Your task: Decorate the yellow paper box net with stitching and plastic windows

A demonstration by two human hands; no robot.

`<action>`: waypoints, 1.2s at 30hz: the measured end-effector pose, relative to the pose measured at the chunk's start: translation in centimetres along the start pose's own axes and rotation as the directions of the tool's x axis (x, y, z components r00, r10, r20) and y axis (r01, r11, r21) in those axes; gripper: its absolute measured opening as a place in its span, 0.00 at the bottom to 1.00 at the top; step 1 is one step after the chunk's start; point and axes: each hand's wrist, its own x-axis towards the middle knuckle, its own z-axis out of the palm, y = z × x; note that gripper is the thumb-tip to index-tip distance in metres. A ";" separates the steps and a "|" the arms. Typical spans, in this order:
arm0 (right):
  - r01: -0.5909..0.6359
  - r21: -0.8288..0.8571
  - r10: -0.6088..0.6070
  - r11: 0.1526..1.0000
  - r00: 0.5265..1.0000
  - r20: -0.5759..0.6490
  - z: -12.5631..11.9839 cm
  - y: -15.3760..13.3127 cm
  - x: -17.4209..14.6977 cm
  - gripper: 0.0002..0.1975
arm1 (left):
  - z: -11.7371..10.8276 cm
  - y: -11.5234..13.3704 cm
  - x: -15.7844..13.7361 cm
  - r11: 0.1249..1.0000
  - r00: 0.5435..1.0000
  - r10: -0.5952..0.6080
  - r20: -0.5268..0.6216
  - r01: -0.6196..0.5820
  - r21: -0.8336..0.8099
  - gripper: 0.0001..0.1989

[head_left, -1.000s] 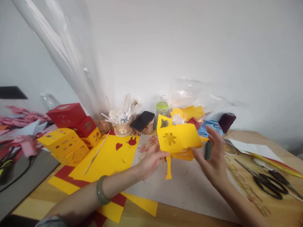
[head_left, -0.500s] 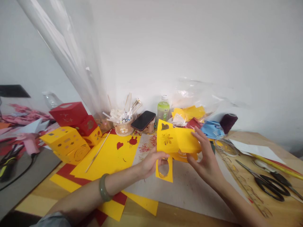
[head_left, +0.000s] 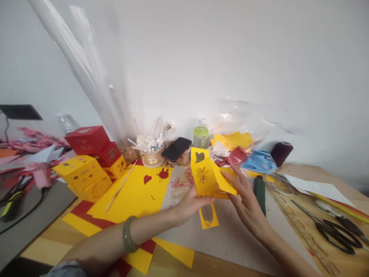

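My left hand pinches the lower edge of a yellow cut-out card just right of the frame's centre, thumb on the front, fingers behind. My right hand is open, its fingertips pressed flat on the card's folded right panel, so the two hands are close together with the card between them. The card stands tilted above the grey mat, with a flower and a heart cut through it and an oval-windowed tab hanging at the bottom.

I judge I am mid-fold, bending the panels into a box like the finished yellow box and red box at the left. Next the right hand needs to press the crease home while the left keeps the card from twisting.

A dark green tool lies just right of my right hand; scissors sit at the far right, and a phone rests on a basket behind.
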 end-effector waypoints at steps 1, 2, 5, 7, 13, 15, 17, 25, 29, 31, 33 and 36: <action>-0.031 0.028 0.032 0.999 0.999 -0.012 0.1 -0.1 0.0 0.19 | 0.1 -0.1 -0.1 1.000 1.000 0.002 0.008 -0.002 0.003 0.24; -0.070 0.065 0.071 0.995 0.997 -0.021 0.2 -0.1 0.0 0.19 | 0.1 -0.1 -0.2 1.000 1.000 -0.004 0.019 0.004 -0.001 0.24; -0.209 0.203 0.217 0.956 0.976 -0.018 0.0 -0.3 0.2 0.18 | 0.0 -0.4 -0.7 0.999 0.997 -0.037 0.067 0.039 -0.034 0.23; -0.304 0.277 0.314 0.911 0.949 0.008 -0.2 -0.4 0.4 0.17 | -0.1 -0.6 -0.9 0.996 0.993 -0.071 0.093 0.075 -0.040 0.20; -0.444 0.443 0.419 0.779 0.894 0.159 -0.1 -0.5 0.8 0.15 | -0.1 -1.0 -1.0 0.990 0.986 -0.138 0.089 0.140 -0.019 0.19; -0.476 0.483 0.427 0.735 0.878 0.214 0.0 -0.8 0.8 0.16 | 0.1 -0.9 -1.1 0.991 0.988 -0.131 0.080 0.132 -0.015 0.20; -0.516 0.533 0.429 0.671 0.856 0.289 0.1 -1.2 0.9 0.17 | 0.4 -0.7 -1.4 0.989 0.987 -0.144 0.073 0.146 -0.015 0.21; -0.613 0.644 0.423 0.457 0.787 0.448 1.0 -1.0 0.9 0.16 | 1.6 0.3 -3.0 0.976 0.971 -0.211 0.116 0.202 0.087 0.33; -0.621 0.654 0.436 0.432 0.779 0.452 1.4 -0.5 0.7 0.16 | 1.8 -0.2 -3.2 0.976 0.969 -0.204 0.142 0.191 0.103 0.32; -0.620 0.655 0.443 0.432 0.778 0.445 1.7 -0.5 0.5 0.15 | 2.0 -0.2 -3.4 0.977 0.968 -0.199 0.153 0.184 0.107 0.31; -0.608 0.657 0.446 0.446 0.788 0.426 1.9 -0.6 0.3 0.16 | 2.3 0.2 -3.7 0.978 0.972 -0.187 0.146 0.170 0.118 0.30; -0.567 0.648 0.443 0.509 0.818 0.368 1.6 -0.8 0.2 0.16 | 2.8 1.2 -4.1 0.977 0.986 -0.147 0.075 0.133 0.168 0.28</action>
